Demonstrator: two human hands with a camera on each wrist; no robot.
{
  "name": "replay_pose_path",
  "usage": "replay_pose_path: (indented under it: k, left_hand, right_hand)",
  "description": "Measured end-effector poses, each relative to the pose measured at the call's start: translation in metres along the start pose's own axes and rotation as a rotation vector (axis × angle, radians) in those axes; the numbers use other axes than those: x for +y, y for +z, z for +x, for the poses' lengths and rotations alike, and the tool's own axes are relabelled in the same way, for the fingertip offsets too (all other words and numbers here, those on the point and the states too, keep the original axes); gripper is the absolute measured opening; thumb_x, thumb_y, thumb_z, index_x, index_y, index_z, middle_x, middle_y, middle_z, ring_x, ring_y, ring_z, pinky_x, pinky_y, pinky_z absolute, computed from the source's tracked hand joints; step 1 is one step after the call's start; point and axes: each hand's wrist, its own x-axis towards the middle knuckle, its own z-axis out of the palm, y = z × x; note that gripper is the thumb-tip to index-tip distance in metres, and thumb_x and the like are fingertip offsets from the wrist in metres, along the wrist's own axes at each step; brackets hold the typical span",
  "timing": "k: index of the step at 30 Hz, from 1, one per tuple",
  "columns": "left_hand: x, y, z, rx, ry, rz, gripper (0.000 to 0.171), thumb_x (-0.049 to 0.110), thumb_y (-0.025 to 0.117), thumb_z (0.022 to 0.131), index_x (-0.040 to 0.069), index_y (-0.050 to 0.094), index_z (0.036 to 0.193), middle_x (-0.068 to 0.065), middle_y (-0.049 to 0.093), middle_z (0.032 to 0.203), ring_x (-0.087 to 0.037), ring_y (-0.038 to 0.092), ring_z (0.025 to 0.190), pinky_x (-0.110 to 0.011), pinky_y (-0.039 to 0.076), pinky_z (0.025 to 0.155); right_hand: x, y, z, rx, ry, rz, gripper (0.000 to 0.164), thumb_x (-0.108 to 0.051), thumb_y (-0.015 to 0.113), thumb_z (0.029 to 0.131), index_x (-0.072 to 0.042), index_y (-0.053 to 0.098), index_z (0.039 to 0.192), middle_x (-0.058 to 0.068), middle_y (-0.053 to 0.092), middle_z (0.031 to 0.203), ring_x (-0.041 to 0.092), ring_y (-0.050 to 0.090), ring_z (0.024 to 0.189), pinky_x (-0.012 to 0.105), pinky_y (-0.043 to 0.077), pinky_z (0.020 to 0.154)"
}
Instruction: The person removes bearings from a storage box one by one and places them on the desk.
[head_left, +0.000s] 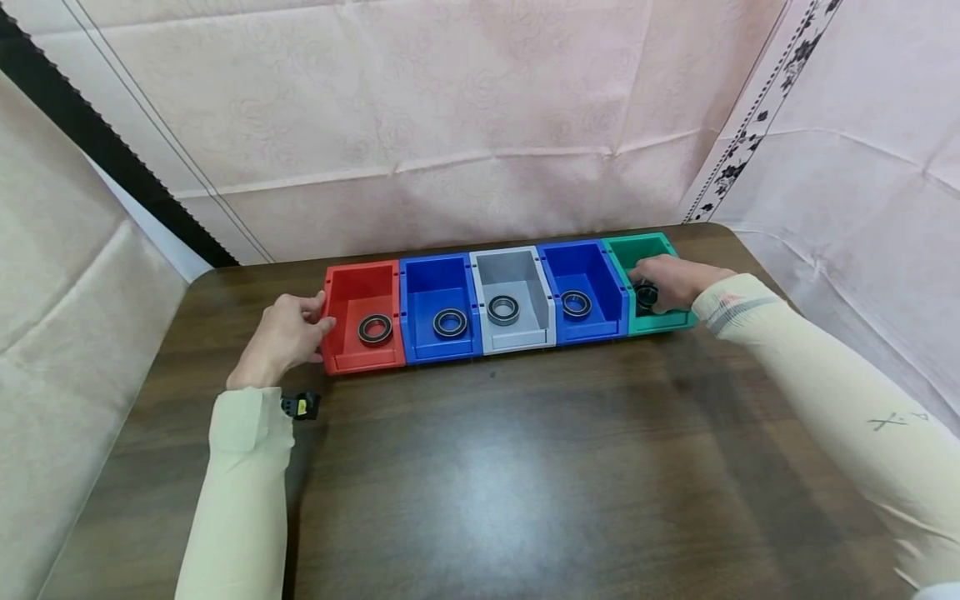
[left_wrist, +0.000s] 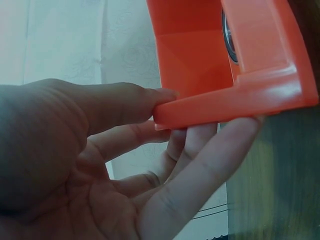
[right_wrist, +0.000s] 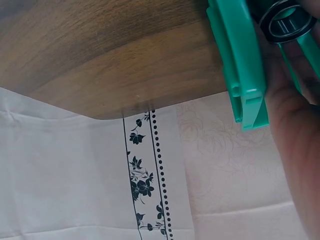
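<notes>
My left hand [head_left: 281, 337] pinches the outer side wall of the red bin [head_left: 351, 292], at the left end of a joined row. In the left wrist view its thumb lies over the rim, the fingers under the wall. A black-rimmed ring bearing [head_left: 375, 330] lies in that bin. At the row's right end, my right hand [head_left: 678, 282] reaches into the green bin [head_left: 637, 243] and grips a dark bearing [head_left: 647, 295]. That bearing [right_wrist: 269, 31] shows tilted beside the green wall in the right wrist view; the fingertips are partly hidden.
Between the end bins stand a blue bin [head_left: 435, 279], a grey bin [head_left: 506, 271] and another blue bin [head_left: 573, 262], each with one bearing lying inside. The row sits near the far edge of a brown wooden table [head_left: 487, 467]. Pale cloth [head_left: 450, 100] hangs behind it.
</notes>
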Motion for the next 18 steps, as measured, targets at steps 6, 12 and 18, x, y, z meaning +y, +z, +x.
replay_pose_path:
  k: [6,12,18]
  left_hand:
    - [0.000,0.000,-0.001,0.001,0.011,0.001,0.065,0.019,0.058,0.104,0.008,0.027,0.161,-0.030,0.046,0.150,-0.044,0.064,0.118,-0.044,0.061,0.091]
    - [0.000,0.001,0.000,0.000,0.007,0.003,0.066,0.018,0.057,0.105,0.008,0.025,0.161,-0.032,0.045,0.149,-0.045,0.063,0.120,-0.045,0.060,0.091]
    - [-0.001,0.001,0.001,-0.001,0.002,-0.004,0.067,0.019,0.057,0.105,0.010,0.023,0.161,-0.030,0.045,0.151,-0.043,0.063,0.119,-0.045,0.060,0.092]
  right_hand:
    - [-0.002,-0.002,-0.001,-0.003,-0.015,-0.008,0.057,0.001,0.084,0.079,0.000,0.065,0.132,0.020,0.068,0.125,0.041,0.062,0.121,0.063,0.052,0.102]
    - [-0.001,-0.006,-0.005,-0.003,-0.051,0.006,0.049,0.002,0.083,0.078,-0.003,0.069,0.125,0.017,0.069,0.121,0.038,0.063,0.117,0.062,0.053,0.101]
    - [-0.002,-0.011,-0.007,0.001,-0.064,0.018,0.046,0.001,0.084,0.078,-0.006,0.070,0.122,0.016,0.068,0.123,0.038,0.062,0.120,0.063,0.052,0.101]
